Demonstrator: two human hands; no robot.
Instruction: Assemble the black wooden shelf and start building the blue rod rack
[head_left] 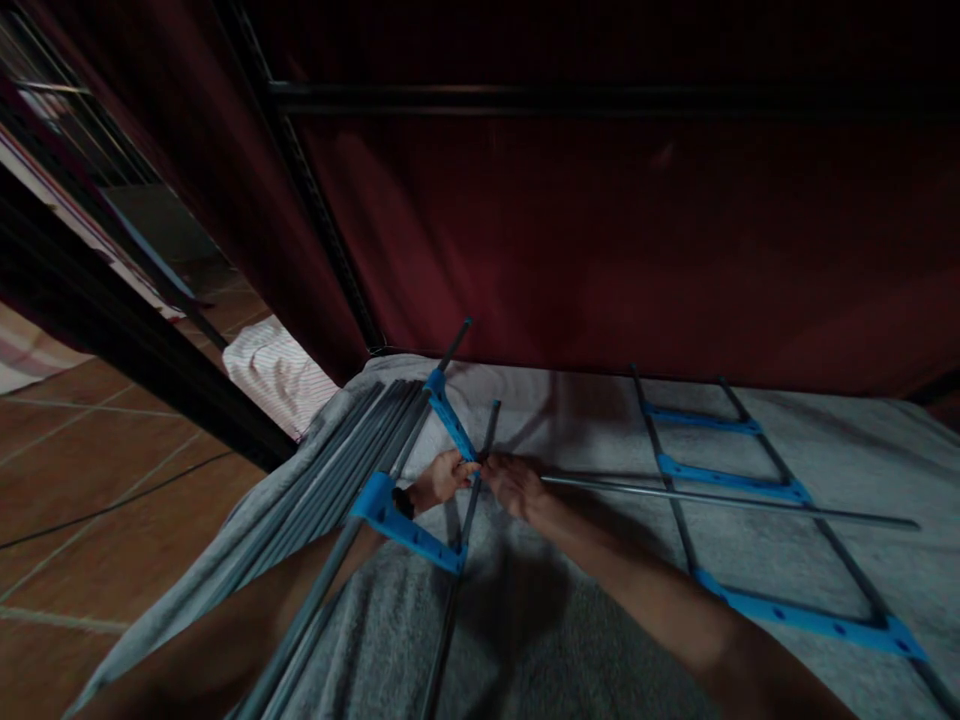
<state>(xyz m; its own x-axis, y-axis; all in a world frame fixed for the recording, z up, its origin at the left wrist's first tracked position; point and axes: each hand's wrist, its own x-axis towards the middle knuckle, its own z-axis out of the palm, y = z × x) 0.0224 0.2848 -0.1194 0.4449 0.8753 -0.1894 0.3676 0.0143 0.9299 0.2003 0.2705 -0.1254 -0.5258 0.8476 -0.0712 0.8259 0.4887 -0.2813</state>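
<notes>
A frame of two metal rods joined by blue plastic brackets is tilted up over the grey cloth. My left hand [446,476] is closed at the lower end of the far blue bracket [452,415], where it meets one of the frame rods [491,430]. Close beside it, my right hand [516,486] is closed around the near end of a loose metal tube [720,500], which points to the right. The fingers hide the joint between them. A nearer blue bracket [409,530] spans the same two rods below my left wrist.
Several grey tubes [337,480] lie side by side at the left of the grey cloth [600,620]. A second frame with blue brackets [735,480] lies at the right, under the loose tube. A dark red curtain [600,240] and a black metal post [150,320] border the surface.
</notes>
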